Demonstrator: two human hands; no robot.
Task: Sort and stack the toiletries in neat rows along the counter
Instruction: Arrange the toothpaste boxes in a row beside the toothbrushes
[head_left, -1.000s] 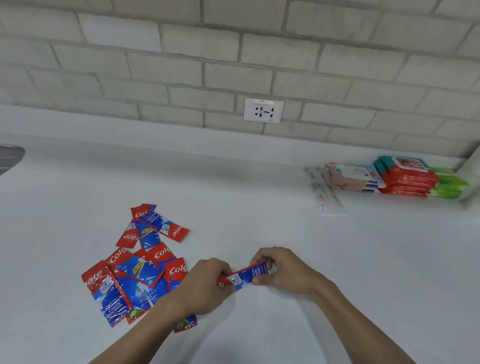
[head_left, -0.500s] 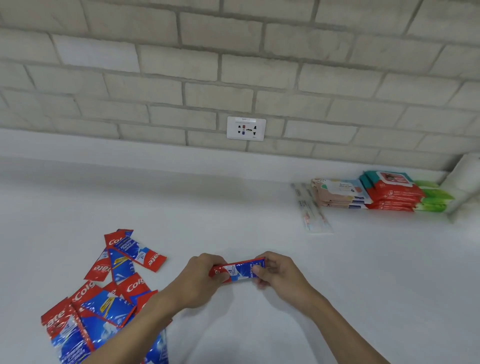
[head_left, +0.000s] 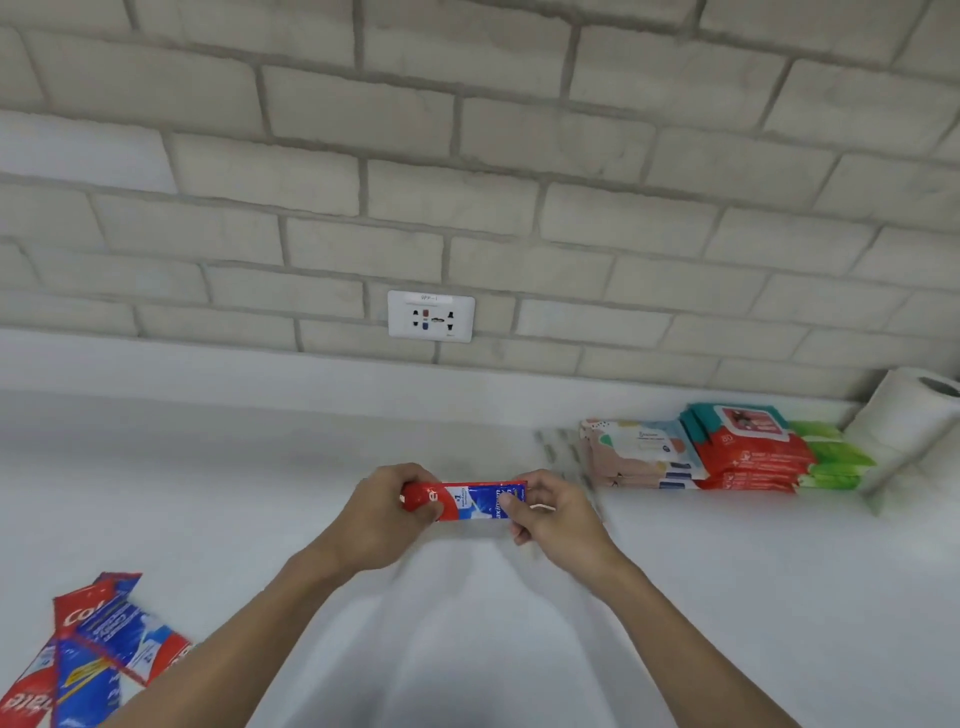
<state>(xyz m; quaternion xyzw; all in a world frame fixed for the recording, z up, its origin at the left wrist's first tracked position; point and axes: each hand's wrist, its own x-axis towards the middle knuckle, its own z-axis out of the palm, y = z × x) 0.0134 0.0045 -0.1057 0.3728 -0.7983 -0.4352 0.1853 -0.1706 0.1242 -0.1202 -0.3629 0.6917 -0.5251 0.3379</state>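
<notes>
Moved fwd, sachet (head_left: 472, 500) spans 2 grips: left hand (head_left: 379, 519), right hand (head_left: 558, 519).

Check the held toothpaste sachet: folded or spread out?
Spread out: the toothpaste sachet runs straight between left hand and right hand, pinched at both ends.
</notes>
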